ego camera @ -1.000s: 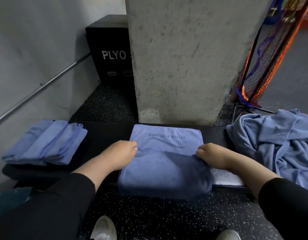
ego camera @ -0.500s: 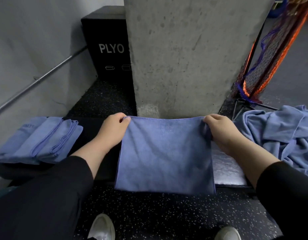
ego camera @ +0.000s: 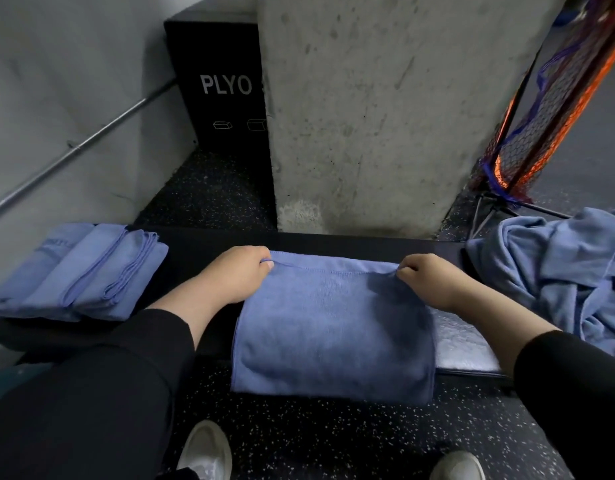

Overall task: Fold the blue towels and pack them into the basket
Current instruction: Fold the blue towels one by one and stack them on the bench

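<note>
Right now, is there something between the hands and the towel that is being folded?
No. The left hand and the right hand each already pinch a far corner of the blue towel on the bench. No basket is in view.

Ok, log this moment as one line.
step: folding towel | left hand, right hand pinch far corners | folded stack left | unfolded pile right

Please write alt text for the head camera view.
Both hands, left hand and right hand, pinch the far corners of a blue towel on a black bench, between folded towels and an unfolded heap.
</note>
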`<state>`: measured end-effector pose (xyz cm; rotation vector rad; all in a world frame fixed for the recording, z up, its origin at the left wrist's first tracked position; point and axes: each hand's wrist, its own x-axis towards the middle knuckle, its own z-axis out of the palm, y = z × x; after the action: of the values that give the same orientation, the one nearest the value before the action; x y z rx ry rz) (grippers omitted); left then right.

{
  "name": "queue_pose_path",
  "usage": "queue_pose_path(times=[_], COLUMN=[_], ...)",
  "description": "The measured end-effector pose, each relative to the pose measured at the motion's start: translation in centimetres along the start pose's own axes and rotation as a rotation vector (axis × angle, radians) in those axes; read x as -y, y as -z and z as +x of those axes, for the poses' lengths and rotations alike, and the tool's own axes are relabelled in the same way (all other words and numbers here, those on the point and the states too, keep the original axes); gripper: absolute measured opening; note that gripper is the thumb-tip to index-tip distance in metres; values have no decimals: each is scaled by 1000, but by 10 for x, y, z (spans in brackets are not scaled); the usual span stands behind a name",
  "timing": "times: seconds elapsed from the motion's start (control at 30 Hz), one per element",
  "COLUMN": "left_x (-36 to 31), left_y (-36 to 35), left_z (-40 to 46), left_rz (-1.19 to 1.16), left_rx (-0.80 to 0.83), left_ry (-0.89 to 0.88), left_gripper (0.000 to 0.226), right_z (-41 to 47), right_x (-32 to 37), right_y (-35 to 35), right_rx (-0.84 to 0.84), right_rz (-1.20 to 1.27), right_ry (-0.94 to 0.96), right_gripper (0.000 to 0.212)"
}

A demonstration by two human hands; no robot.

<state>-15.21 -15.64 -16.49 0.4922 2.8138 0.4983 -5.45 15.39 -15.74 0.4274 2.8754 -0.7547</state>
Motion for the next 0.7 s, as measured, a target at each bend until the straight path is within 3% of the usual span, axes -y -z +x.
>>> queue_pose_path(times=[0.23, 0.57, 0.7], left_x=[5, -10, -14], left_y=[2, -8, -17], left_z=[1, 31, 32], left_rz=[-46, 180, 275], left_rx=[5, -179, -237], left_ry=[35, 146, 122], left_gripper=[26, 22, 11], right_z=[-1, 33, 36], right_x=[-14, -21, -19], right_y=[-4, -12, -18], right_rx=[-99, -176, -187], right_rz=[12, 42, -43], right_ry=[33, -130, -123], right_gripper=[16, 17, 8])
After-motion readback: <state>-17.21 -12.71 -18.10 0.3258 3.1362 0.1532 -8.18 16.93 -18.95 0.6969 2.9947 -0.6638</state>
